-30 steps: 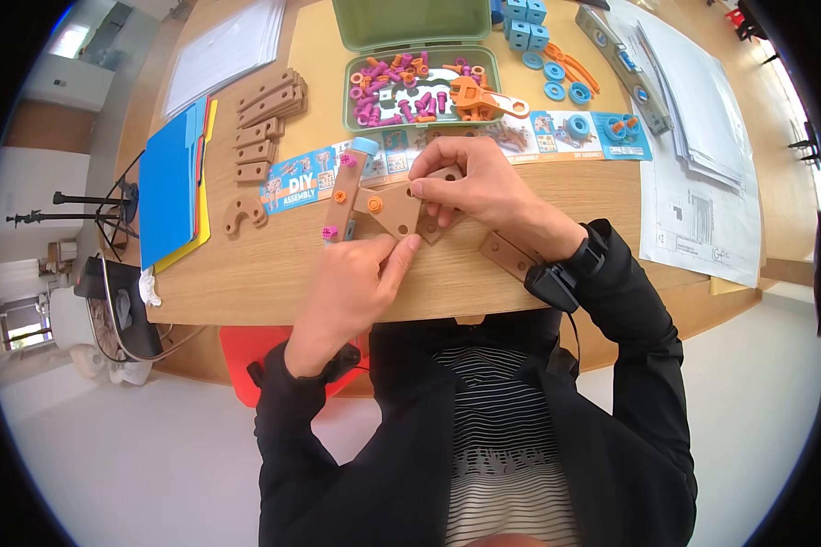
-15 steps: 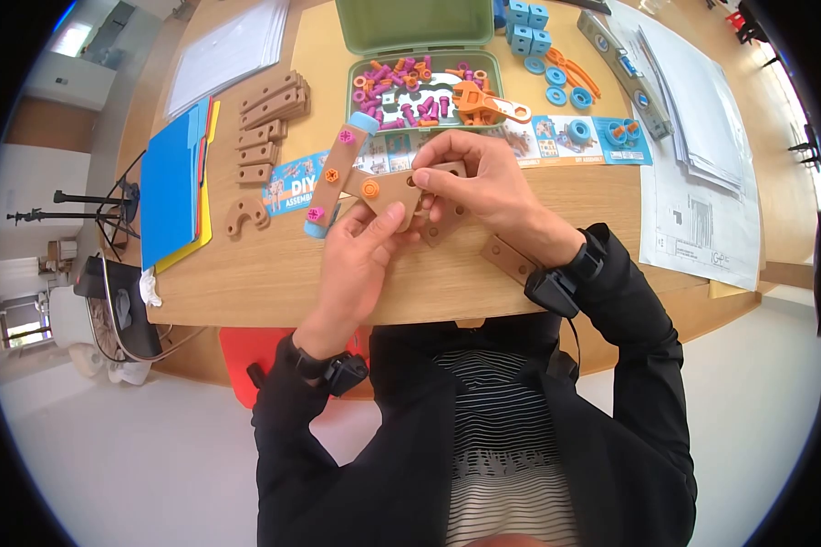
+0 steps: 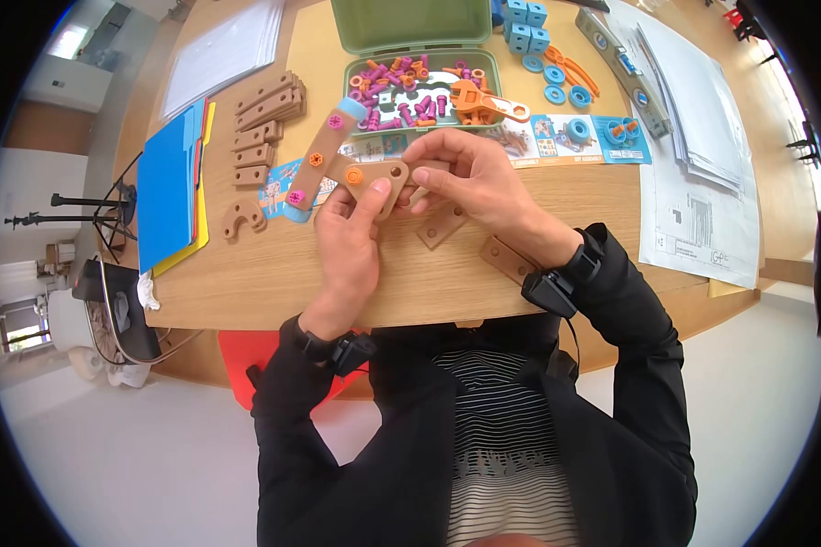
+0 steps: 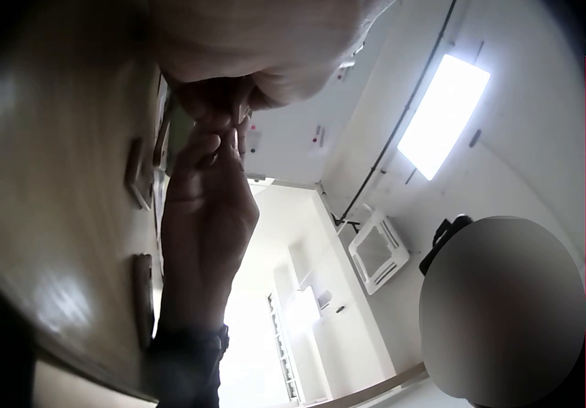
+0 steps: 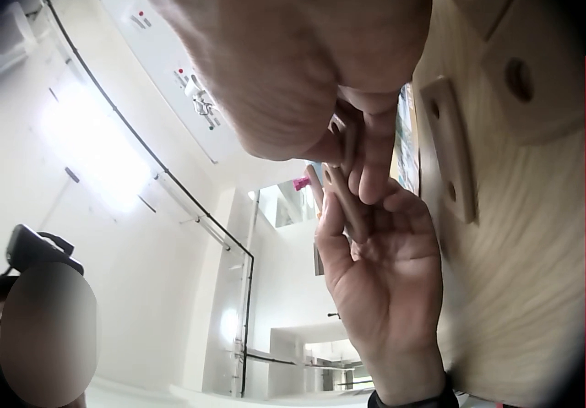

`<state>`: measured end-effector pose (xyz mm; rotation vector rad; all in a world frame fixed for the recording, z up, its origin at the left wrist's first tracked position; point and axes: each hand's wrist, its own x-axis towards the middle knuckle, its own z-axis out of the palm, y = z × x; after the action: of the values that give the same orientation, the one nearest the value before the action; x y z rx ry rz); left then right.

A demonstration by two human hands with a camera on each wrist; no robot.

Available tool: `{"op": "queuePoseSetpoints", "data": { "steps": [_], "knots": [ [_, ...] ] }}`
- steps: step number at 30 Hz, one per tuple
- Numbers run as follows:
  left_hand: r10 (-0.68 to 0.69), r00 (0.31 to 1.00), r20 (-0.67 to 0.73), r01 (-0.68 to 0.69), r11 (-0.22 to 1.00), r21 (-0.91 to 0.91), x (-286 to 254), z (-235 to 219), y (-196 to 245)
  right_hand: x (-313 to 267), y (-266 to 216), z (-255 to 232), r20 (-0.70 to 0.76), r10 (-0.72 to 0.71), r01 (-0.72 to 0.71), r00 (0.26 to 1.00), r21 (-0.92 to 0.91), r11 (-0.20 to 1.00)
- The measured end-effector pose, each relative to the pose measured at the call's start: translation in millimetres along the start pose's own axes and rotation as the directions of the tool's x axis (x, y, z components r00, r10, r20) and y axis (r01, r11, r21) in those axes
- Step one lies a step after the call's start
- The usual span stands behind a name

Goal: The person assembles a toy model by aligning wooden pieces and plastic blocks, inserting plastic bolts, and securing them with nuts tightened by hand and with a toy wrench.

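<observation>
In the head view my left hand (image 3: 348,260) grips a brown triangular plate (image 3: 374,173), thumb on top and fingers beneath. An orange bolt (image 3: 354,176) joins the plate to a long brown bar (image 3: 326,141) with pink and orange bolt heads along it and blue pieces at its ends. Close by, my right hand (image 3: 479,182) pinches a small brown holed piece (image 5: 346,138) between thumb and fingers, right beside the plate's holed corner; most of it is hidden by the fingers. On the table below lie two brown strips, one nearer (image 3: 442,226) and one by the right wrist (image 3: 506,260).
Beyond the hands sits an open green box (image 3: 420,128) of pink and orange bolts, an orange wrench (image 3: 483,102) on it. Brown strips (image 3: 257,150) and a curved piece (image 3: 244,217) lie left; blue cubes (image 3: 529,36), rings and a level (image 3: 622,68) stand right.
My left hand turned and moved from lying beside the plate to gripping it, lifting the joined pieces and shifting them leftward. My right hand stays near its place, and the plate's corner hole now shows left of its fingertips.
</observation>
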<state>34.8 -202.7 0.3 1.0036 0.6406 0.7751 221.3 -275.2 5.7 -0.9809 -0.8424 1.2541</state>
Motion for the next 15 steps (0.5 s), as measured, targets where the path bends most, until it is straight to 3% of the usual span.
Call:
{"op": "queuePoseSetpoints", "data": {
  "steps": [15],
  "knots": [
    [0.025,0.999,-0.035,-0.025,1.0,0.003,7.4,-10.2,-2.3,1.5,0.1,0.7,0.022,-0.016,0.018,1.0,-0.082,0.996]
  ]
}}
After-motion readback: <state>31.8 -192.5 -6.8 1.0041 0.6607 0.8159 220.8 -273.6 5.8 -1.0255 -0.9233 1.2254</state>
